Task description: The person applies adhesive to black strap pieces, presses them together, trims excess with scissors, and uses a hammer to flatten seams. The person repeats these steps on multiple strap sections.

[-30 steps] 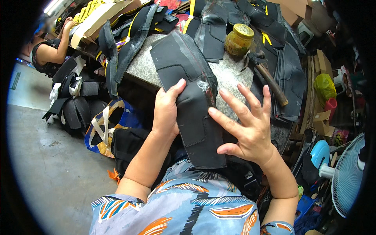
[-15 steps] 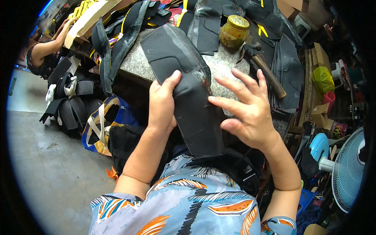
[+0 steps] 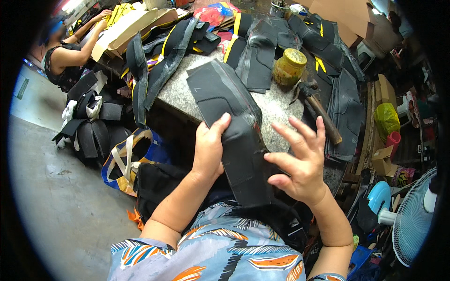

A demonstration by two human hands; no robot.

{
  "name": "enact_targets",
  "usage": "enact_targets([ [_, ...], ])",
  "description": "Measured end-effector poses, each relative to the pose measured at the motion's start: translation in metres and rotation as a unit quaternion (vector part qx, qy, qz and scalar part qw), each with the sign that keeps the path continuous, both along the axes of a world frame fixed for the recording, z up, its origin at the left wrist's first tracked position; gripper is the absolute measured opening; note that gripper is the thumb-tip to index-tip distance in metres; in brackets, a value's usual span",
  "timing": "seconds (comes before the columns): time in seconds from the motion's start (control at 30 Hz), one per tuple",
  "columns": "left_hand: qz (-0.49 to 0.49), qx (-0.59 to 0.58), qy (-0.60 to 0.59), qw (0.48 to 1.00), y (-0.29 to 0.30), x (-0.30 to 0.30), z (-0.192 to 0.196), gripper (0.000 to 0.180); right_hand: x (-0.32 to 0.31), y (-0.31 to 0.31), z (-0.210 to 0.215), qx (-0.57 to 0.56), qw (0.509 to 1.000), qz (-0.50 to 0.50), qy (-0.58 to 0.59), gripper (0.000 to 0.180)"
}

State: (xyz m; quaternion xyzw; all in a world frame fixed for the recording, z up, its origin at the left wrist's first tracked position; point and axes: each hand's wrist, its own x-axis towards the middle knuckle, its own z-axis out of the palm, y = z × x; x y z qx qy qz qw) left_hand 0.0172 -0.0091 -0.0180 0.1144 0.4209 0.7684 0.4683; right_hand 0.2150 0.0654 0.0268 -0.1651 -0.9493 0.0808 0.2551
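Observation:
A long black stitched panel [image 3: 241, 159], leather-like with a curved seam and a shiny dark strip along its right edge, slants from the stone tabletop [image 3: 185, 96] down to my lap. My left hand [image 3: 209, 147] grips its left edge, thumb on top and the fingers hidden beneath. At the opposite edge, my right hand [image 3: 300, 161] has its fingers spread, with the index fingertip at the shiny strip. Beyond the panel stand a yellowish glue-smeared jar [image 3: 289, 68] and a hammer [image 3: 321, 114] with a wooden handle.
More black panels [image 3: 255, 56] with yellow strips lie across the table. At far left a person [image 3: 70, 58] reaches toward yellow pieces. A blue bag [image 3: 150, 145] and a black bundle [image 3: 96, 133] sit on the floor at left. On the right is a fan [image 3: 415, 220].
The view has tilted, so the table and its contents appear lower. Both hands keep their pose on the panel, the right index fingertip still at its edge.

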Motion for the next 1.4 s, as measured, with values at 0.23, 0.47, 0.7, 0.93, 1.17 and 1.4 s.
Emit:
enact_targets([
  [0.23, -0.053, 0.014, 0.084, 0.995, -0.014, 0.016, 0.007, 0.028, -0.034, 0.008, 0.004, 0.121, 0.989, -0.069, -0.056, 0.079],
  [0.47, 0.005, -0.034, 0.075, 0.997, -0.013, 0.000, -0.002, 0.025, -0.021, -0.009, -0.002, 0.091, 0.995, 0.002, -0.029, 0.071],
  [0.7, 0.033, 0.029, -0.066, 0.997, -0.003, -0.016, 0.002, 0.030, 0.005, 0.007, -0.001, -0.475, 0.868, -0.004, 0.146, 0.082],
  [0.93, -0.113, 0.065, -0.084, 0.988, 0.003, 0.015, -0.007, 0.050, 0.021, -0.004, 0.009, -0.642, 0.727, 0.054, 0.239, 0.111],
  [1.17, -0.028, -0.009, 0.499, 0.866, 0.035, -0.008, -0.025, 0.030, 0.071, 0.030, 0.078, -0.372, 0.860, 0.044, 0.347, 0.106],
  [1.4, 0.070, 0.037, 0.737, 0.672, 0.052, -0.002, -0.044, 0.026, 0.054, 0.129, 0.089, -0.223, 0.921, -0.040, 0.317, 0.089],
])
